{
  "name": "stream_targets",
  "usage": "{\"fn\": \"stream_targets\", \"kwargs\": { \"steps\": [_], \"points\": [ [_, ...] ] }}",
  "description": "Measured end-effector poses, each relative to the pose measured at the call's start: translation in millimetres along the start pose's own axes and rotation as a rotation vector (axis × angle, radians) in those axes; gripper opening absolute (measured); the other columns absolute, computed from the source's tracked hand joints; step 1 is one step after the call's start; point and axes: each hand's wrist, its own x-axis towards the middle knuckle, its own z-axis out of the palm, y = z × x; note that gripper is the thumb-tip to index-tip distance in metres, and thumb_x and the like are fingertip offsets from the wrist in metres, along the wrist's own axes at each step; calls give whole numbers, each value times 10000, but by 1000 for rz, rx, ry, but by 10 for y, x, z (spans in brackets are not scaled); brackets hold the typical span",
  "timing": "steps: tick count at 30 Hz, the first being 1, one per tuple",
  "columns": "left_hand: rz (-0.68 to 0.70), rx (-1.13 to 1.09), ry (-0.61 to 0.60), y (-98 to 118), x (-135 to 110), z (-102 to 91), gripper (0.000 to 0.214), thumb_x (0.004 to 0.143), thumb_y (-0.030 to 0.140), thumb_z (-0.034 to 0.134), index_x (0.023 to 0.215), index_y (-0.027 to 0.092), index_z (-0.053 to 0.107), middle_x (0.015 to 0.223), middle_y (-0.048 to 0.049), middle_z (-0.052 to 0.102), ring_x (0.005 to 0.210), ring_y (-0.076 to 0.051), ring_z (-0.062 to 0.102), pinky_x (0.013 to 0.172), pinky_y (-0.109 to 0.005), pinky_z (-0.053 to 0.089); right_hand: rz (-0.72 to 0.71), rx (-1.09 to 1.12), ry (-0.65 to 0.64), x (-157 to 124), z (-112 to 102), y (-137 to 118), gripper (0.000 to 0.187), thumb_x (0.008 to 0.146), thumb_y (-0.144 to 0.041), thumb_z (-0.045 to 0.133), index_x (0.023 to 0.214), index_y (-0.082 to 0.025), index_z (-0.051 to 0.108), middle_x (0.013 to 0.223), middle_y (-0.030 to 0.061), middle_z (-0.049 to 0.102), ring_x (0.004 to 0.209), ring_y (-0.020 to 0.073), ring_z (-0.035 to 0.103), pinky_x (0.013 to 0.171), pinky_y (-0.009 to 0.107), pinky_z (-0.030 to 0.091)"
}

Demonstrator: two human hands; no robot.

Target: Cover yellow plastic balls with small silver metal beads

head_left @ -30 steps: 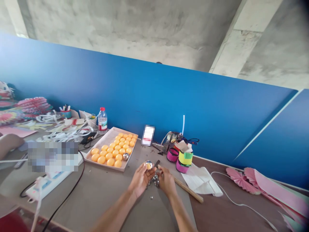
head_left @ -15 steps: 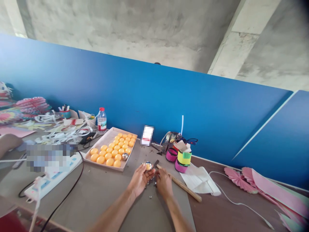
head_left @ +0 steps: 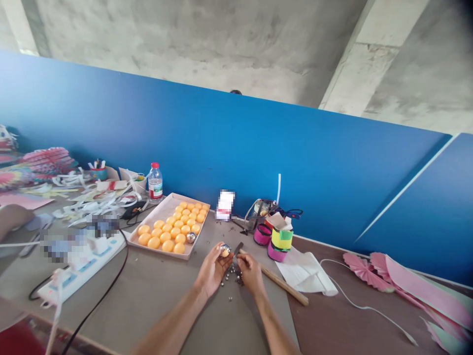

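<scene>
My left hand (head_left: 211,272) is closed around an orange ball (head_left: 225,251) partly covered with shiny silver studs. Low over a small pile of silver studs (head_left: 232,270), my right hand (head_left: 252,275) has its fingers pinched together; what is between them, if anything, is too small to make out. A hammer (head_left: 284,287) with a wooden handle lies beside and partly behind the right hand, its dark head toward the ball. Left of my hands, a shallow box (head_left: 148,217) holds several plain orange balls (head_left: 167,246) and one silver-covered ball (head_left: 191,237).
A white power strip (head_left: 84,268) with cables lies at left, near another person's arm (head_left: 15,217). Behind are a bottle (head_left: 155,182), a propped phone (head_left: 225,204) and colourful rolls (head_left: 280,244). White sheets (head_left: 306,273) and pink folded paper (head_left: 369,273) lie at right.
My left hand has turned the ball slightly and raised it a little. My right hand has shifted slightly, and more of the stud pile shows between the hands.
</scene>
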Motion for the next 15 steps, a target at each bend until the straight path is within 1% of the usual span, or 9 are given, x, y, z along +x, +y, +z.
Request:
{"fn": "stream_targets", "kwargs": {
  "steps": [3, 5, 10, 13, 15],
  "points": [
    [0, -71, 14, -3, 18, -7, 245, 738, 195, 619, 970, 168, 545, 783, -41, 657, 799, -188, 652, 765, -299, 490, 28, 23, 23, 8, -7, -2, 196, 697, -317, 518, 748, -194, 662, 634, 28, 646, 632, 206, 587, 601, 303, 449],
    [2, -82, 10, -2, 15, -7, 217, 735, 158, 608, 942, 167, 546, 788, -41, 658, 816, -191, 651, 784, -307, 486, 52, 43, 26, 8, -7, -31, 186, 685, -299, 509, 733, -191, 653, 621, 24, 642, 576, 194, 576, 576, 302, 448],
    [-10, -30, 8, 2, -6, 12, 197, 733, 119, 593, 915, 172, 539, 786, -39, 660, 795, -182, 653, 779, -301, 484, 109, 119, 67, 19, 6, -63, 219, 646, -276, 515, 794, -186, 648, 741, 35, 673, 590, 181, 592, 612, 307, 464],
    [-19, -8, 8, -6, -2, 11, 211, 735, 126, 589, 931, 177, 531, 774, -40, 660, 783, -188, 656, 754, -301, 487, 143, 110, 25, 33, 10, -23, 181, 654, -291, 519, 738, -186, 640, 616, 22, 646, 563, 187, 583, 589, 304, 454],
    [-22, 3, 6, -15, 4, 2, 215, 736, 131, 590, 937, 176, 525, 776, -44, 662, 781, -192, 657, 742, -299, 488, 134, 79, -8, 36, 8, 5, 161, 676, -294, 501, 702, -190, 622, 543, 10, 610, 532, 186, 568, 565, 299, 446]
  ]
}}
